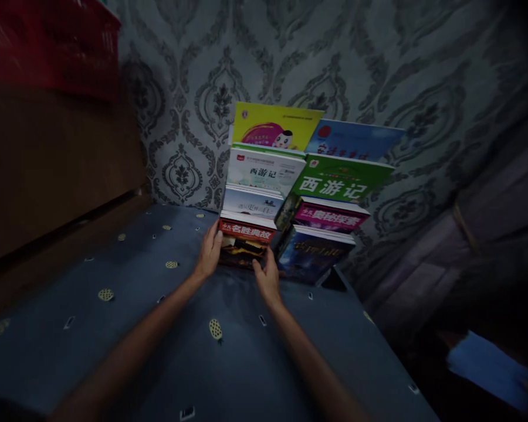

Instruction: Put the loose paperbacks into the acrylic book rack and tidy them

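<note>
A red-topped book [246,239] with a dark lower cover stands upright at the front of the left column of books. My left hand [210,253] is pressed along its left edge, and my right hand [268,276] grips its lower right side, thumb on the cover. Behind it rise a pale book [255,202], a white book [264,173] and a yellow book [273,126]. Beside them, the right column has a dark blue book [314,252], a magenta book [330,215], a green book [343,179] and a blue book [356,139].
The books stand on a dark blue cloth [158,340] with pineapple prints, against a patterned wall [189,105]. A wooden cabinet [57,170] carrying a red basket [53,47] borders the left. A pale curtain [457,228] hangs right, above a light blue item [488,363].
</note>
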Available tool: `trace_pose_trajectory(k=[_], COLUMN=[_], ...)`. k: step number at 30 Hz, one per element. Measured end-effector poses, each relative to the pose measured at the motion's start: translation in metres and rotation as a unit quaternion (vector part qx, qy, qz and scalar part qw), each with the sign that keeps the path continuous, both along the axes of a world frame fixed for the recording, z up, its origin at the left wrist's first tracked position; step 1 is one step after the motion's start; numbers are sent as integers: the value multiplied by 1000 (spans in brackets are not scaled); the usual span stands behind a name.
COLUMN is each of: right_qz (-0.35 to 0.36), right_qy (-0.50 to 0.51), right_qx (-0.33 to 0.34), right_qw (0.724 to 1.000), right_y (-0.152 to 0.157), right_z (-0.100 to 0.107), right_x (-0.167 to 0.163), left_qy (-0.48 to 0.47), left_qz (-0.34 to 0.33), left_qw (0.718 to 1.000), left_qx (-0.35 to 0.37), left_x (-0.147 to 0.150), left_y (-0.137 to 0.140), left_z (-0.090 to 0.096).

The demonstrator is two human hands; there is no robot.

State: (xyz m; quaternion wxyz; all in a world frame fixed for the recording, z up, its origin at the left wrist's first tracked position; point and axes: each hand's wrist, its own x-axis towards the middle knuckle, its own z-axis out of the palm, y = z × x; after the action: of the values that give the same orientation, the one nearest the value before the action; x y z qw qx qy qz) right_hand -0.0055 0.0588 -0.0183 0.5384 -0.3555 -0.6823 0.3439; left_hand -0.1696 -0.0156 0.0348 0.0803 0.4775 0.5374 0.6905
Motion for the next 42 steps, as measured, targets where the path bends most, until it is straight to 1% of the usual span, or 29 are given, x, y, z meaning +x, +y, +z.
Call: trace_pose_trajectory(k=[6,10,14,17,21,24,27,31,36,42], right_qz=[-25,-28,-22,-33,-48,-57,-56,-54,-58,-57], right_qy=[-7,-3,-24,-47,-10,19,40,45,42,34], right_qx=[-8,0,9,8,20,17,9,6,10,18], right_qw=[1000,1000,999,998,999,998,998,998,997,998], right_y=[-2,-8,-5,1,0,-5,-9,-12,-14,-12], right_z=[-3,0,4,12,27,37,44,50,52,49], right_x=[-1,-1,5,10,4,-4,-11,-14,-14,-13], left_qy=[7,3,7,20,60,70,58,45,48,49], left_qz=[-11,-14,-19,-3,18,2,-12,-22,-22,-25], left_qw=[1000,1000,1000,1000,998,997,998,999,999,998], left_qx=[6,5,10,14,-4,-12,-15,-21,-11,-1], left_x=[2,3,2,1,-1,-3,-4,-3,-2,-1], left_y=[1,0,0,0,-2,-3,-2,-1,-2,-3], left_z=[-3,-2,-2,1,8,12,12,14,16,15])
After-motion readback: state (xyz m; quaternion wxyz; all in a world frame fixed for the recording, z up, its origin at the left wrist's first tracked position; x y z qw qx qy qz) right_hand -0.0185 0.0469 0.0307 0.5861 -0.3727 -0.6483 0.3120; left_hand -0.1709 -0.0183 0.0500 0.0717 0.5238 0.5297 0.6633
